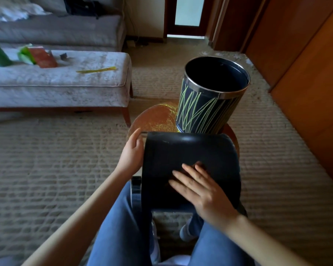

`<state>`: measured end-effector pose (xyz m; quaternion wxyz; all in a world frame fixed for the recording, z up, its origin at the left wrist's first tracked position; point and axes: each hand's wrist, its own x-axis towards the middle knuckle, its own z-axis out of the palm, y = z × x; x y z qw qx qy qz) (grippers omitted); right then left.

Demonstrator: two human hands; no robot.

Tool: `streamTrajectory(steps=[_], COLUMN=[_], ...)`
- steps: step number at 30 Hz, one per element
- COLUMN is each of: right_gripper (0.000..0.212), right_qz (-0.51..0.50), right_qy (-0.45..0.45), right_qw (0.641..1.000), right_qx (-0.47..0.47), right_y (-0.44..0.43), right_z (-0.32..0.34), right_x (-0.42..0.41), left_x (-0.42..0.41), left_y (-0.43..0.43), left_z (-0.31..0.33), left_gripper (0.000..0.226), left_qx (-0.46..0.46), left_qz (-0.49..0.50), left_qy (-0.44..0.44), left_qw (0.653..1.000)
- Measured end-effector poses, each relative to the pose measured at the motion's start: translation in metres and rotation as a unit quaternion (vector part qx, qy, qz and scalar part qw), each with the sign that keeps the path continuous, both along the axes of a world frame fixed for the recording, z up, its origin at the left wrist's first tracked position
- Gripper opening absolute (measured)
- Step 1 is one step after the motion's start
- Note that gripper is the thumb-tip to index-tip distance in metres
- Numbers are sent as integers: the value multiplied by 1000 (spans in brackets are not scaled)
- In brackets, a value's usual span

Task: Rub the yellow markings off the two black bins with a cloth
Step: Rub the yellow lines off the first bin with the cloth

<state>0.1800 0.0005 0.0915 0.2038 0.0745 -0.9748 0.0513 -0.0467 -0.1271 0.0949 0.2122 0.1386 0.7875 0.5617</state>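
legs: blue jeans [123, 227] fill the bottom of the view, knees apart, with a socked foot [185, 230] on the carpet between them.
right grip: the right grip [198, 191] lies released, fingers straight and spread, pressed flat on the side of the lying bin; it is blurred, and I cannot tell whether a cloth is under it.
lying bin: the lying bin [190, 150] rests on its side across the knees, its metal-rimmed mouth turned left; the side that shows is plain black.
left grip: the left grip [132, 152] grasps the mouth end of the lying bin, palm against the rim, most fingers hidden behind it.
desk: a small round wooden desk [154, 118] stands just beyond the lying bin.
upright bin: the upright bin [206, 110] stands on the right part of the desk, mouth up, apart from both grips.
yellow markings: yellow markings [192, 110] run in slanted strokes over its black wall below the metal rim.
floor: ribbed beige carpet [56, 160].
bench: a pale upholstered bench [65, 81] at left carries a yellow strip [96, 70] and green and orange packets [38, 56].
sofa: a grey sofa [56, 29] behind the bench.
right side: wooden panels [306, 73].
far end: a door with a frosted pane [188, 12].
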Motion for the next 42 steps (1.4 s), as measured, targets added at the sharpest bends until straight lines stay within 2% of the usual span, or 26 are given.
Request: streamTrajectory(steps=[2, 5, 8, 10, 14, 19, 23, 26, 28, 30, 32, 35, 37, 39, 42], right_gripper=[50, 54, 48, 50, 54, 45, 42, 38, 37, 36, 40, 45, 48, 52, 49], right_qz=[-32, -144, -229, -233, -212, -227, -245, -280, -295, -285, -259, -187, -107, -49, -73], right_qy=[7, 8, 11, 8, 2, 21, 23, -11, -14, 28, 44, 7, -31, -54, -84], right_qw=[999, 987, 969, 968, 975, 973, 969, 955, 949, 956, 963, 980, 993, 997, 994], right_qx=[-26, -76, -96, -90, -71, -23, -12, -101, -111, -59, -55, -72, -42, 10, 15], right_y=[12, 57, 107, 109, 88, 107, 130, 129, 113, 87, 53, -18, -57, -60, -35], right_z=[7, 20, 31, 31, 26, 30, 30, 36, 38, 39, 37, 23, 10, 6, 22], right_x=[-21, -50, -32, 0, 40, 14, -18, -36, -39, -41, -51, -63, -54, -44, -58], left_x=[0, -3, -15, -24, -29, -19, 6, 24, 30, 34, 36, 34, 30, 27, 31], left_y=[1, 3, 5, 12, 25, 15, -1, -12, -16, -18, -17, -13, -13, -15, -19], left_z=[0, 4, 0, 0, 11, 9, -4, -14, -18, -18, -16, -11, -10, -14, -20], left_gripper=[57, 66, 61, 57, 34, 34, 46, 48, 50, 50, 47, 44, 43, 40, 38], left_qx=[10, 15, 18, -4, -36, 10, 70, 84, 96, 104, 111, 122, 132, 135, 136], left_qz=[-2, 10, 7, 11, 49, 63, 59, 69, 77, 80, 85, 92, 83, 60, 56], left_qy=[-5, -30, -58, -89, -133, -103, -10, 41, 47, 42, 32, 15, 3, -1, 18], left_qw=[1000, 999, 998, 996, 989, 993, 996, 993, 991, 990, 990, 988, 988, 989, 989])
